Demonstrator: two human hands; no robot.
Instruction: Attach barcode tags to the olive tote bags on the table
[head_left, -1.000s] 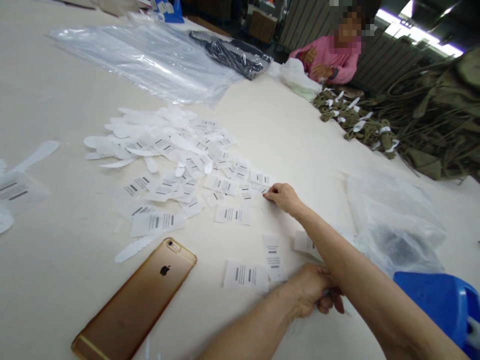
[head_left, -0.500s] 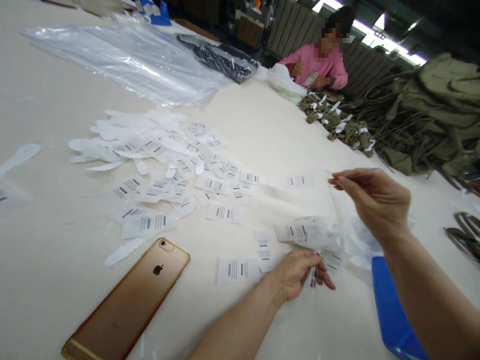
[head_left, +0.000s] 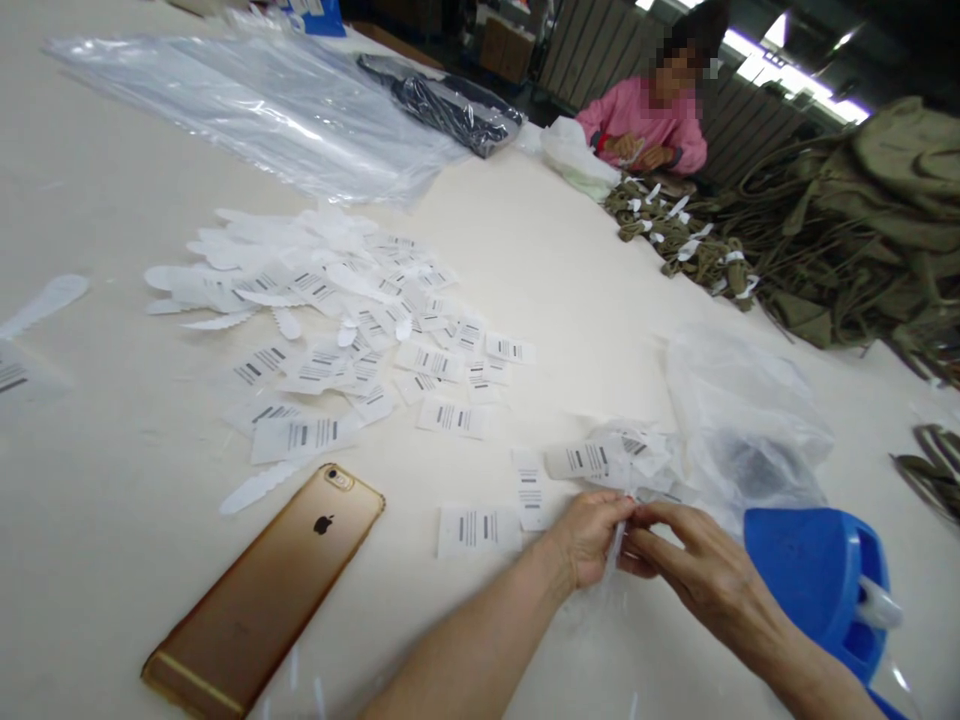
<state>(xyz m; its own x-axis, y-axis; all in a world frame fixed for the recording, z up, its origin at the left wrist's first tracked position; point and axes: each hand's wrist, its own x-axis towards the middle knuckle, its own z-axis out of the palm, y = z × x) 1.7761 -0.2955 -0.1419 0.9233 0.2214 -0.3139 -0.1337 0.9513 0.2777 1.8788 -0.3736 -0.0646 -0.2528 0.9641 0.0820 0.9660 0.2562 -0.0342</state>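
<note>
My left hand [head_left: 596, 540] is closed in a pinch on a thin translucent strip [head_left: 613, 560] that hangs below its fingertips. Just above it, a bunch of printed white labels [head_left: 589, 460] sticks out, crumpled together. My right hand [head_left: 686, 550] meets the left at the fingertips, fingers bent and pinched; what lies between them is hidden. Two flat labels, one upright [head_left: 529, 490] and one sideways [head_left: 478, 530], rest left of my hands. Farther left spreads a loose pile of labels [head_left: 319, 370] with white knife-shaped tags [head_left: 259, 240] among them.
A gold phone [head_left: 277, 590] lies at front left. A blue plastic dispenser [head_left: 806, 575] and a clear bag [head_left: 742, 400] are on the right. Large clear bags [head_left: 255, 110] cover the far left. Olive cords and cloth [head_left: 847, 220] are heaped at right; a person in pink [head_left: 645, 120] works behind.
My right hand has come down and left from above the table to my left fingertips. A label strip near its former place no longer shows. The dispenser is more visible.
</note>
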